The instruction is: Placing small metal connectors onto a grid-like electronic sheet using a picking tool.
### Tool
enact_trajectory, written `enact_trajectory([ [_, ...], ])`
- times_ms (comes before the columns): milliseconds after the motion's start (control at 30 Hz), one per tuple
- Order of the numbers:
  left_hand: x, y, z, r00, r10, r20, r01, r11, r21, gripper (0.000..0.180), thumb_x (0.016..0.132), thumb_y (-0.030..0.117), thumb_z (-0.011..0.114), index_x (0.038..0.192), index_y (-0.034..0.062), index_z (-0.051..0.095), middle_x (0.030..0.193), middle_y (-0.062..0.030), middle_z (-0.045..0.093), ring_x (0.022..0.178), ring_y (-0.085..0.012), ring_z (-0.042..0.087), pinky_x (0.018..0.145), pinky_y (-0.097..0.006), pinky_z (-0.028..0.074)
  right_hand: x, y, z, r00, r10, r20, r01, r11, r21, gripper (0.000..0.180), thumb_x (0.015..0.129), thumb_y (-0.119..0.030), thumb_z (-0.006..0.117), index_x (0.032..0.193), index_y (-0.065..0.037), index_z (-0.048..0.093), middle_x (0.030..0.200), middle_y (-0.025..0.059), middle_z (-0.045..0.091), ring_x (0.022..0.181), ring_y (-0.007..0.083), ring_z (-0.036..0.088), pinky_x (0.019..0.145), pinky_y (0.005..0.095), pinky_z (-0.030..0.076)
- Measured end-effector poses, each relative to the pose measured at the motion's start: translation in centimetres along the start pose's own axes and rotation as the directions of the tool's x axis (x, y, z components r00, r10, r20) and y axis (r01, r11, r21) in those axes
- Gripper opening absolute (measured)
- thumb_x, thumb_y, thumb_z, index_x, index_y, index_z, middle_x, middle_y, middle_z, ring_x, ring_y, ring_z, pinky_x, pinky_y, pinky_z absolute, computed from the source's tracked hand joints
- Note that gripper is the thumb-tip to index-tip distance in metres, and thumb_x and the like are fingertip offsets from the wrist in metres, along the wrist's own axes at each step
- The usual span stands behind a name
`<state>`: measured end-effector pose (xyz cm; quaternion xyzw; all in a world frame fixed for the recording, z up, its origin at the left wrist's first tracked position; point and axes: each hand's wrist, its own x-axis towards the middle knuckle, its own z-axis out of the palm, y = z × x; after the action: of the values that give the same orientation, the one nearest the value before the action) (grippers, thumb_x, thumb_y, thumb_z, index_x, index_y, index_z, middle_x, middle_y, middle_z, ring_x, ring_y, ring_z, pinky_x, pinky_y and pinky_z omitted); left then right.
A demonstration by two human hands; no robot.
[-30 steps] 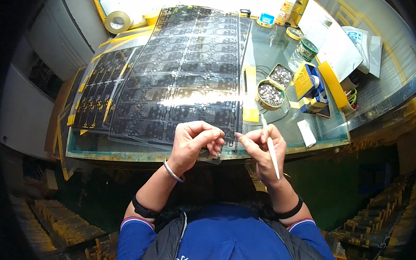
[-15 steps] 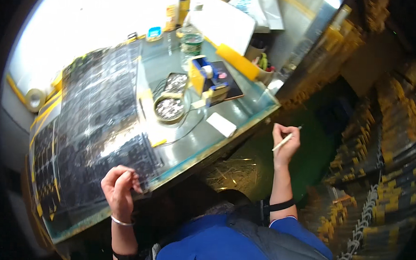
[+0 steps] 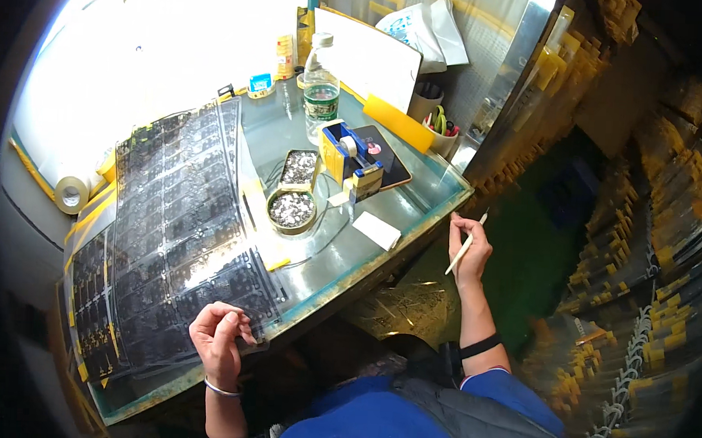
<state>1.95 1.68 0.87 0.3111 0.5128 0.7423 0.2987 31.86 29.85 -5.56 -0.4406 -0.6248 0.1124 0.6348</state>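
Observation:
Dark see-through film sheets (image 3: 183, 204) with a grid of printed patterns cover the left part of the glass-topped table (image 3: 325, 269). By their near corner is my left hand (image 3: 220, 338), its fingers curled together. What those fingers hold, if anything, I cannot make out. Off the table's right edge, my right hand (image 3: 471, 255) is closed round a slim white pen-like stick (image 3: 459, 257), which slants up to the right. Nearest to this hand on the glass lies a folded white paper (image 3: 377, 230).
Behind the paper stand a blue and yellow tape dispenser (image 3: 350, 158), a round tin (image 3: 291, 210) of small shiny bits, a similar rectangular tin (image 3: 299, 168) and a clear bottle (image 3: 321, 92). A tape roll (image 3: 71, 195) sits far left. Film sheets with yellow tabs (image 3: 595, 363) hang at right.
The view has shifted, so the table sits slightly lower and sharper. My left hand appears lower and to the right; my right hand appears a little left, still holding the white stick.

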Motion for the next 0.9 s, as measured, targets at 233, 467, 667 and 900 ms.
enact_trajectory([
  [233, -0.1, 0.0, -0.2, 1.000, -0.008, 0.025, 0.008, 1.000, -0.002, 0.011, 0.089, 0.004, 0.058, 0.086, -0.0060, 0.062, 0.074, -0.0110, 0.063, 0.055, -0.0117, 0.058, 0.049, -0.024, 0.050, 1.1, -6.9, -0.9, 0.977, -0.150, 0.149, 0.121, 0.975, 0.187, 0.034, 0.100, -0.020, 0.051, 0.123, 0.004, 0.046, 0.094, 0.0130, 0.063, 0.083, 0.0182, 0.061, 0.075, 0.0315, 0.050],
  [467, -0.1, -0.2, -0.1, 0.999, -0.022, 0.031, 0.022, 1.000, -0.005, 0.012, 0.090, 0.004, 0.059, 0.088, -0.0062, 0.063, 0.076, -0.0112, 0.064, 0.057, -0.0116, 0.059, 0.051, -0.024, 0.052, -1.6, -12.4, 5.1, 0.625, -0.539, 0.565, 0.452, 0.839, 0.301, 0.018, 0.083, -0.009, 0.067, 0.098, -0.005, 0.059, 0.089, 0.0125, 0.053, 0.081, 0.0295, 0.057, 0.071, 0.0370, 0.050],
  [667, -0.2, -0.1, -0.4, 0.999, -0.026, 0.045, 0.026, 1.000, 0.002, 0.011, 0.090, 0.003, 0.059, 0.088, -0.0068, 0.064, 0.076, -0.0113, 0.065, 0.061, -0.0118, 0.061, 0.053, -0.025, 0.054, -0.6, -11.9, 8.2, 0.641, -0.503, 0.580, 0.510, 0.843, 0.168, 0.035, 0.080, 0.000, 0.057, 0.115, -0.004, 0.061, 0.100, 0.0130, 0.058, 0.096, 0.0313, 0.056, 0.086, 0.0402, 0.046],
  [900, -0.3, 0.2, -0.1, 0.999, -0.036, 0.008, 0.036, 0.999, 0.005, 0.012, 0.090, 0.003, 0.061, 0.090, -0.0072, 0.066, 0.076, -0.0114, 0.066, 0.061, -0.0117, 0.061, 0.053, -0.025, 0.054, -1.2, -9.0, 3.3, 0.666, -0.355, 0.656, 0.455, 0.890, 0.021, 0.050, 0.077, -0.032, 0.077, 0.113, 0.001, 0.065, 0.117, 0.0157, 0.063, 0.112, 0.0330, 0.054, 0.101, 0.0424, 0.040],
])
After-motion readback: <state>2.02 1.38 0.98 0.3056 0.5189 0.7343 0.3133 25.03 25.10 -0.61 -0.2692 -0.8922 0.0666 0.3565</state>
